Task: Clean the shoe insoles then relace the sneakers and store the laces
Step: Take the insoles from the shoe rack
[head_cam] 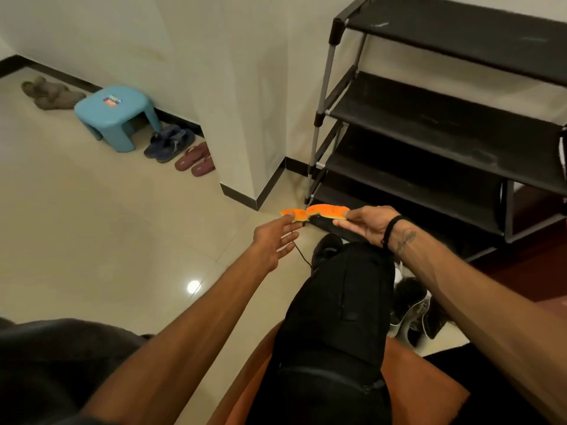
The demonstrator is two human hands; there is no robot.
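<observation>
Orange insoles (316,211), no readable writing, right hand (368,223) pinching one, left hand (274,237) released.

A black shoe rack (445,118) with several shelves is standing against the wall at the right. A light blue plastic stool (115,113) is sitting on the tiled floor (92,225) at the left, close to the wall. Just beside the stool, a pair of dark blue sandals (168,142) is lying, and a pair of maroon flip-flops (196,161) is lying next to them. Brown slippers (50,93) are resting farther back, near the black skirting. A ceiling light is reflecting on the floor as a bright spot (193,286).
</observation>
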